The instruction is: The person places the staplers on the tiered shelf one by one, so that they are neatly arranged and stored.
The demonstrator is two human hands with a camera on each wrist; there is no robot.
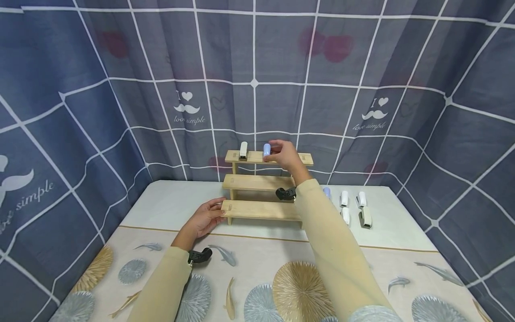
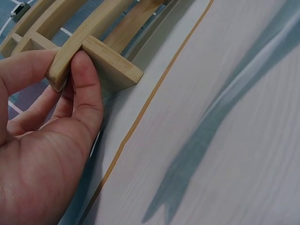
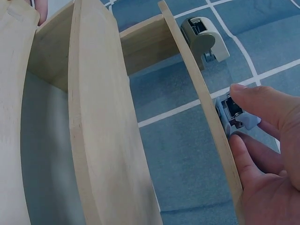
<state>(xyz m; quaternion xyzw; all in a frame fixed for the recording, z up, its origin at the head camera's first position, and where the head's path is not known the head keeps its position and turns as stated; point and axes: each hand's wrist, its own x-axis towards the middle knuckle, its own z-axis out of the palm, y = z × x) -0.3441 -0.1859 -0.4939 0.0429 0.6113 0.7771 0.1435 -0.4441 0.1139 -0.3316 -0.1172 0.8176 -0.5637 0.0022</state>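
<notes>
A three-step wooden rack stands on the table. My left hand pinches the left end of its lowest board, thumb and fingers about the edge in the left wrist view. Up at the top board, my right hand holds a small blue stapler between thumb and fingers. The right wrist view has this blue stapler upright against the top board. To its left on the same board is a white stapler, also visible as a cream stapler from the right wrist.
Right of the rack lie several white staplers and a greenish-beige stapler. Another blue stapler is partly hidden by the right sleeve. A checked curtain hangs close behind the rack. A patterned cloth covers the table's front.
</notes>
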